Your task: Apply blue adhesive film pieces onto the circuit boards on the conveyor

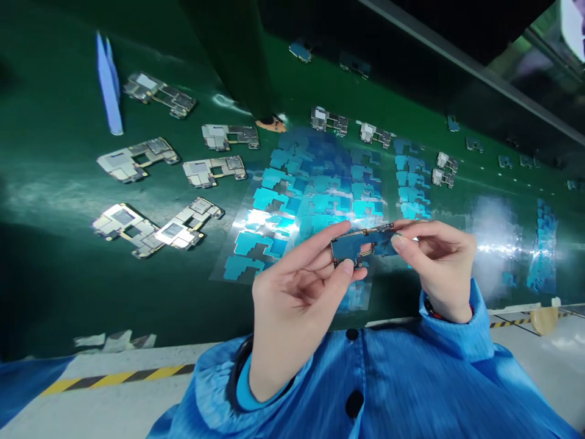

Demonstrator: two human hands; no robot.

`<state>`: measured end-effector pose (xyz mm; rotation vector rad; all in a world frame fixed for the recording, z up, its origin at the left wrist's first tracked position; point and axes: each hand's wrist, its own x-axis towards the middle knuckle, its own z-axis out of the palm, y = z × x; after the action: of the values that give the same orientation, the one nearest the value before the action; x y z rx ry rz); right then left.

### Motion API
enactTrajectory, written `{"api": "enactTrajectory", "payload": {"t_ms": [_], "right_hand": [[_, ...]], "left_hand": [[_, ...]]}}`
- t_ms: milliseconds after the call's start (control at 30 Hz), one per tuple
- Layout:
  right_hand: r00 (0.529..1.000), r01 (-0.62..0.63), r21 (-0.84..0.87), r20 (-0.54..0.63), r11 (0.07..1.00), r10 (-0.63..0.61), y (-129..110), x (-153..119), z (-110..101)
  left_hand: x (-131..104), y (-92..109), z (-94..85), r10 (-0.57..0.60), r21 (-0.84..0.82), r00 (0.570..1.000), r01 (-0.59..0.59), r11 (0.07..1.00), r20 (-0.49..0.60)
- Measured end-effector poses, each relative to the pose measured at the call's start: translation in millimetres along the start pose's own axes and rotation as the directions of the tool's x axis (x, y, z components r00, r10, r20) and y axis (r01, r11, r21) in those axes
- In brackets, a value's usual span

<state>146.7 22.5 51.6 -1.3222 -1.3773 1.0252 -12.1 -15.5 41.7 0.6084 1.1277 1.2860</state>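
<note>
From my end of the feed I take the large sheet of blue film pieces (pixel 320 201) as my landmark. The circuit board (pixel 346 247) is up in the air, seen against the near part of that sheet, tilted with its blue face towards my view. I have the left grip (pixel 297 299) closed on its broader end, thumb over the face and fingers behind. The right grip (pixel 441 250) is narrow, thumb and finger pinching the far right end; I can't tell whether a film edge is caught there too.

I judge the step in hand to be fine finger work at that right end, the left doing the steadying. What it calls for, as I see it, is a firm left hold on the edges and a light, level pinch on the right, since a hard press could skew the blue layer, if it is one.

Left of the sheet, several bare boards (pixel 122 167) lie on the green tabletop (pixel 183 305), the nearest two touching. Farther left and beyond them are blue tweezers (pixel 108 85), out of either grip. Right of the sheet lies a narrower film strip (pixel 414 189).
</note>
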Motion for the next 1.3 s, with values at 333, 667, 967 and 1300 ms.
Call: {"api": "enactTrajectory", "payload": {"t_ms": [333, 667, 967, 1300], "right_hand": [[1.0, 0.009, 0.001, 0.006, 1.0, -0.009, -2.7, -2.0, 1.9], [0.999, 0.011, -0.026, 0.035, 1.0, -0.01, 0.4, -3.6, 5.2], [0.989, 0.15, -0.114, 0.02, 0.982, -0.148, 7.2, -4.1, 8.1], [0.991, 0.097, -0.166, 0.104, 0.981, -0.081, 14.0, 0.3, 4.2]], "left_hand": [[7.1, -2.6, 9.7, 0.039, 0.034, 0.986, -0.034, 0.999, -0.16], [7.9, -13.1, 5.8, 0.21, 0.28, 0.952, -0.145, 0.949, -0.221], [10.5, -14.1, 10.5, 0.295, 0.341, 0.924, -0.203, 0.918, -0.245], [9.9, -13.1, 10.1, 0.252, 0.319, 0.925, -0.156, 0.935, -0.283]]}}
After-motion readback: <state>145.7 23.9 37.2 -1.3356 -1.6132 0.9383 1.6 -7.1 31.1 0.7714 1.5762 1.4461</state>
